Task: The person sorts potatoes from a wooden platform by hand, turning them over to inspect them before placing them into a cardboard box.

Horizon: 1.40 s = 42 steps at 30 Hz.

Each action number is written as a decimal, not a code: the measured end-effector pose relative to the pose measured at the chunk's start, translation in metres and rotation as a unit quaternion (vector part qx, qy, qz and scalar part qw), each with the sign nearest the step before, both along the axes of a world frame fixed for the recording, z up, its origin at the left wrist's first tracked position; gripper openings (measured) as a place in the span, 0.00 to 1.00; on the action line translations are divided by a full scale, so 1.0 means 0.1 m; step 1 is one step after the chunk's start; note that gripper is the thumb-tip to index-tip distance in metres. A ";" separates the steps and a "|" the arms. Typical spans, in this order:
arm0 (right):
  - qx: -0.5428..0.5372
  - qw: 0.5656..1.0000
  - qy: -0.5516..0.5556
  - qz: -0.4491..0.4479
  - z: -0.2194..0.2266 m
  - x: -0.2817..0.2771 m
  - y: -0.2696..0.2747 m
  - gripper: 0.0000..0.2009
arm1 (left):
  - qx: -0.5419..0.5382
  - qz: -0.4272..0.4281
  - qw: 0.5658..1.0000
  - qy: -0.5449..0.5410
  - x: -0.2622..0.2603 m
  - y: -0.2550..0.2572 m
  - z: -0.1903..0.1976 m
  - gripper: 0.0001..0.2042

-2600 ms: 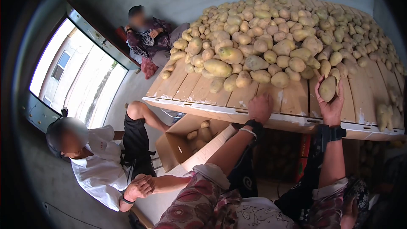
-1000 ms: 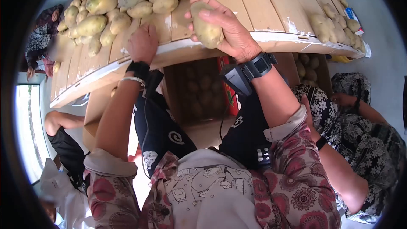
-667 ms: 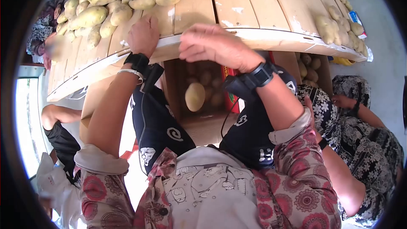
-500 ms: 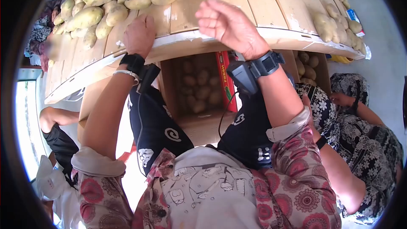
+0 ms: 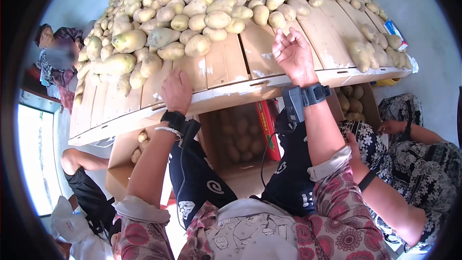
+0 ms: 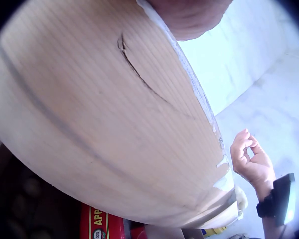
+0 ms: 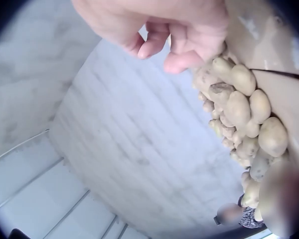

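My right hand (image 5: 294, 57) is raised over the table's front boards, palm turned up and fingers loosely bent, holding nothing. In the right wrist view its fingers (image 7: 182, 62) hang bent above the pile. My left hand (image 5: 177, 92) rests at the front edge of the wooden table (image 5: 226, 65), near the closest potatoes; its fingertips are hidden in the head view. A wide heap of potatoes (image 5: 197, 45) covers the back and left of the boards. Below, between my knees, an open cardboard box (image 5: 208, 137) with a red side panel (image 5: 270, 130) contains several potatoes.
More cartons of potatoes stand under the table edge at left (image 5: 118, 151) and right (image 5: 368, 101). A small potato group (image 5: 363, 55) lies at the table's right end. People sit close by: a patterned sleeve (image 5: 409, 178) at right, a white shirt (image 5: 91, 240) at left.
My right hand brought a potato from the pile and released it; it dropped into the box below. That hand has since moved back up, over the boards. The left stays at the table edge.
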State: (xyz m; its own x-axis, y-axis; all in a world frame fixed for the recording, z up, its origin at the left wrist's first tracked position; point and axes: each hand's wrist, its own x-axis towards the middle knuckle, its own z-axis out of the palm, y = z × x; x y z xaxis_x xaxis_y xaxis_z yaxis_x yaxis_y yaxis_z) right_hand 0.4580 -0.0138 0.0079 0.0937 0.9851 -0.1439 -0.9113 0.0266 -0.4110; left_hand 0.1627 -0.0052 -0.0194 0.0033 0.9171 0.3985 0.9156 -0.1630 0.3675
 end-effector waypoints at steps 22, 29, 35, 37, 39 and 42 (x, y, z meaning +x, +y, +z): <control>-0.044 0.996 -0.049 0.055 -0.07 -0.62 0.29 0.09 | -0.017 -0.252 0.966 -0.049 0.24 0.42 0.42 0.28; -0.047 0.995 -0.057 0.062 -0.10 -0.63 0.24 0.08 | -0.050 -0.233 0.971 -0.023 0.13 0.42 0.25 0.37; -0.038 0.993 -0.092 0.070 -0.06 -0.72 0.17 0.09 | -0.068 -0.138 0.988 0.029 0.32 0.45 0.32 0.28; -0.039 0.992 -0.098 0.070 -0.06 -0.74 0.14 0.09 | 0.096 -0.242 0.965 -0.026 0.44 0.46 0.29 0.24; -0.036 0.990 -0.112 0.075 -0.07 -0.75 0.12 0.09 | 0.026 -0.255 0.965 -0.060 0.60 0.40 0.25 0.21; -0.045 0.983 -0.161 0.074 -0.06 -0.73 0.11 0.08 | -0.029 -0.230 0.967 -0.101 0.64 0.42 0.14 0.22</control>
State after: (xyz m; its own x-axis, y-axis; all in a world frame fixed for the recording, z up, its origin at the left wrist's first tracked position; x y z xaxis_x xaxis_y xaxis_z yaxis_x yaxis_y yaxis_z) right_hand 0.3851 -0.0023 0.0017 0.0053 0.9759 -0.2180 -0.7249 -0.1464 -0.6731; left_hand 0.2269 0.0366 -0.0051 0.3441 0.8577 0.3819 0.6587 -0.5104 0.5527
